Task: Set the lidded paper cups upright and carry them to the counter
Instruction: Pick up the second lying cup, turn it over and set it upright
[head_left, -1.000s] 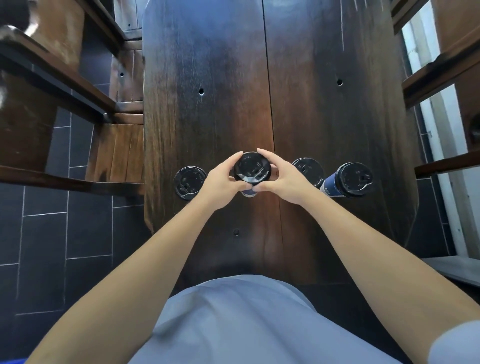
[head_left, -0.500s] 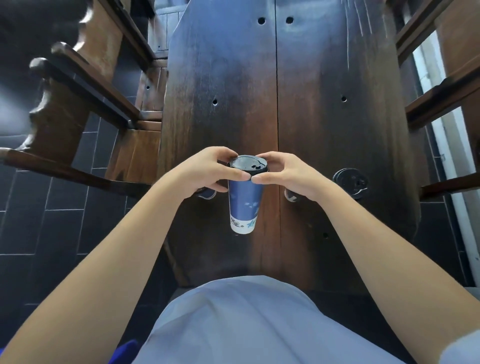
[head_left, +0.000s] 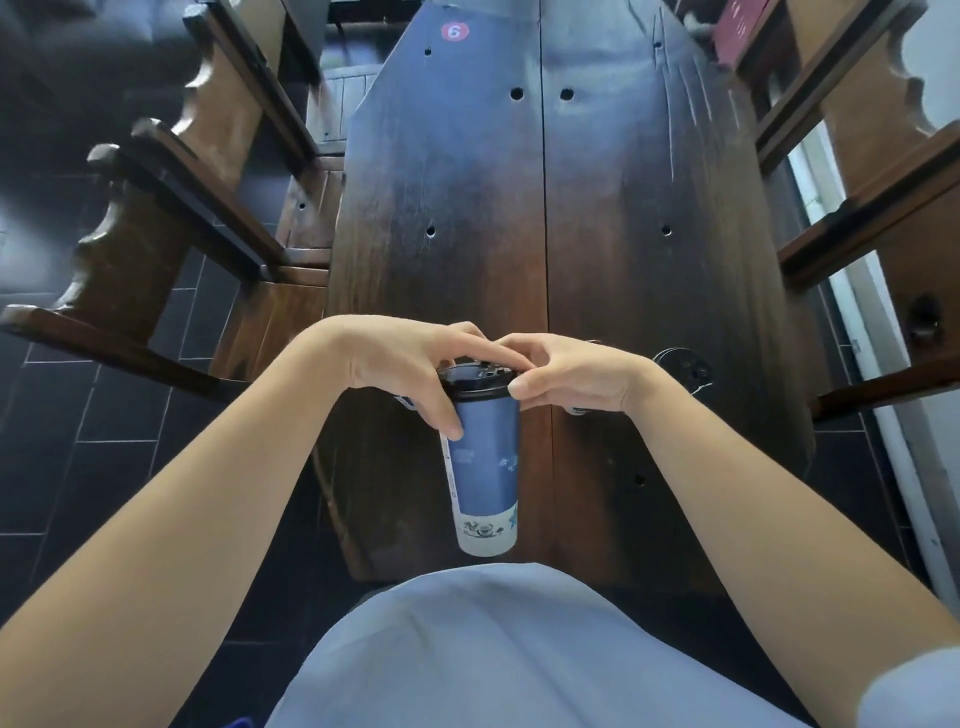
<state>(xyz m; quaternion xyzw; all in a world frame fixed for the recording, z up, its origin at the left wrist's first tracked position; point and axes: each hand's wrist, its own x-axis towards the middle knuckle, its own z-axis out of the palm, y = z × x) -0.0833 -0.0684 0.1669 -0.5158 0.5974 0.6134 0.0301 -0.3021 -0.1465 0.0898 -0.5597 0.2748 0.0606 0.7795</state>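
Together, the left hand (head_left: 410, 369) and right hand (head_left: 566, 371) grip the upright blue cup (head_left: 485, 467) at its black lid (head_left: 475, 378).

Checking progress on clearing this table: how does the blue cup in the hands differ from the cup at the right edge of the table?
The held cup is lifted off the table, gripped near its lid by the left hand and right hand; the right-edge cup rests on the table, untouched. The held cup shows its full blue and white side; of the right-edge cup only the lid shows. Both have dark lids on.
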